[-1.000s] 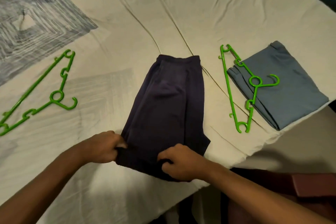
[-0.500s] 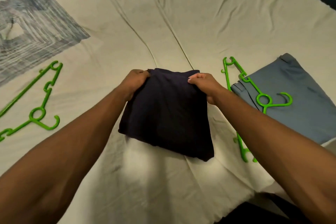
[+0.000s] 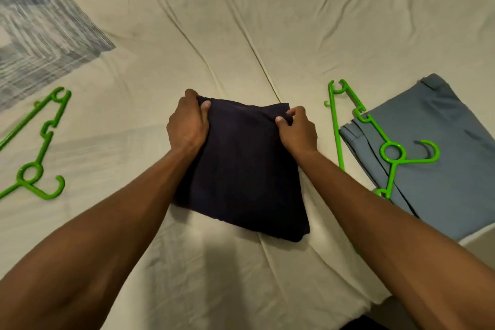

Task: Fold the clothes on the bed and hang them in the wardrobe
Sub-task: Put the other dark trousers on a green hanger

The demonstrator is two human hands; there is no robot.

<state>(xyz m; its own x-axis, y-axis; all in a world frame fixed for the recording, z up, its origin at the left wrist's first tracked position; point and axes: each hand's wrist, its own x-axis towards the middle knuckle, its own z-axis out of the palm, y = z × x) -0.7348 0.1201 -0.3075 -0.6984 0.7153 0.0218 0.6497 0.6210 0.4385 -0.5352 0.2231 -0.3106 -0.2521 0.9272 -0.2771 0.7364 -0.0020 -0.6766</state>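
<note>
Dark navy garment (image 3: 241, 169) lies folded into a compact rectangle near the middle of the bed (image 3: 267, 21), and I have both hands on its far edge. My left hand (image 3: 188, 126) grips the far left corner, fingers curled over the fold with the thumb pressed on top; my right hand (image 3: 297, 130) pinches the far right corner between thumb and fingertips. I judge the cloth soft, light and limp, so it should sag and slide apart if lifted from one point; taking it by both corners, or sliding a flat palm beneath the stacked layers, looks safest. To my right a green hanger (image 3: 385, 147) rests partly on a folded blue-grey garment (image 3: 442, 158), near the navy piece but not touching it. Another green hanger (image 3: 40, 147) lies well apart on my left, beside a grey patterned patch (image 3: 40, 29).
</note>
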